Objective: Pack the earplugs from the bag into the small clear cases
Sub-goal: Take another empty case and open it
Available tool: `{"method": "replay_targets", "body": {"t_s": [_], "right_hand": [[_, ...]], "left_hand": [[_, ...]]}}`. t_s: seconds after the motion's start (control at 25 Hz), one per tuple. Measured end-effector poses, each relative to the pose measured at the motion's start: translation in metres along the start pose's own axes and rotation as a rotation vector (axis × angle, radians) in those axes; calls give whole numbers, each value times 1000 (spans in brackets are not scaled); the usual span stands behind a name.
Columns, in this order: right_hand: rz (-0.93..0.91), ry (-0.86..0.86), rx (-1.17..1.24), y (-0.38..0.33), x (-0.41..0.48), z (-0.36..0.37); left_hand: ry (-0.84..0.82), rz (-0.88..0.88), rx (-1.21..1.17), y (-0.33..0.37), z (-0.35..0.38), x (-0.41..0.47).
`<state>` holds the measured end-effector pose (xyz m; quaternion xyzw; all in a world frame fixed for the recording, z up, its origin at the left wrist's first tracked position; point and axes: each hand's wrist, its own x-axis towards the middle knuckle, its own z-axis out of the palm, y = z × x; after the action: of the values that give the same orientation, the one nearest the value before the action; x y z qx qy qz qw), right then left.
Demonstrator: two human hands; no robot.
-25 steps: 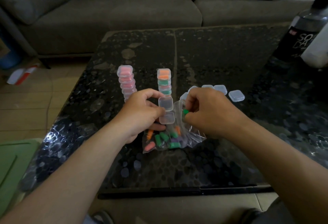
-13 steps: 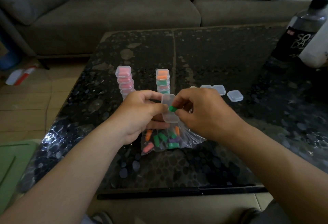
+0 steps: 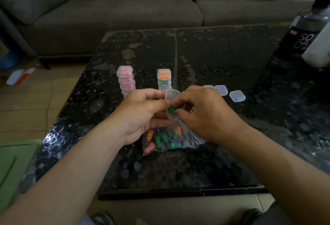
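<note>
The right hand's fingers [image 3: 181, 103] are curled in and pinch a green earplug [image 3: 171, 110] between thumb and forefinger, right at the open clear case [image 3: 172, 95]. Whether the earplug already sits in the case's lower half cannot be told, as the fingertips cover it. The left hand's fingers [image 3: 157, 103] are bent round the case from the left and grip it, thumb on top and the other fingers beneath, with the lid standing up and away from the person. The right hand [image 3: 205, 116] is held knuckles up, wrist slightly bent, its forearm running back to the lower right. The left hand [image 3: 139, 117] is turned with its back toward the camera, and its forearm reaches in from the lower left. Both hands meet above the middle of the tabletop [image 3: 223, 60], which is dark and speckled.

Just below the hands lies the clear plastic bag [image 3: 189, 140] on the tabletop, with green, orange, pink and purple earplugs loose inside it. Beyond the left hand stand two stacks of filled cases: a pink stack [image 3: 125, 79] and, to its right, an orange-and-green stack [image 3: 164, 77]. To the right of the hands, shut empty cases [image 3: 237, 96] lie flat in a short row. A dark bottle [image 3: 303, 33] stands at the far right edge, and a grey sofa [image 3: 125, 10] sits behind the tabletop.
</note>
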<state>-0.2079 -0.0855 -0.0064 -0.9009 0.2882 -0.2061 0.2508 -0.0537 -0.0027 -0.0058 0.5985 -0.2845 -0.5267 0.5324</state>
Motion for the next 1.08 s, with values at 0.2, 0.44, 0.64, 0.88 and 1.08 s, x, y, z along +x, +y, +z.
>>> {"method": "replay_targets", "body": {"t_s": [0.2,0.44,0.64,0.88,1.08], "right_hand": [[-6,17,13,-2,-2,-1],[2,19,33,-3,-1,0],[204,69,74,0,1,-3],[437,-17,89,4,4,-6],[566,-316,130,-2,1,-8]], "left_hand": [[-12,11,-10,0,-1,-1],[20,29,21,-2,0,0],[100,44,98,-2,-1,2],[128,-16,206,-5,-3,5],[117,-43,263,-9,-3,6]]}}
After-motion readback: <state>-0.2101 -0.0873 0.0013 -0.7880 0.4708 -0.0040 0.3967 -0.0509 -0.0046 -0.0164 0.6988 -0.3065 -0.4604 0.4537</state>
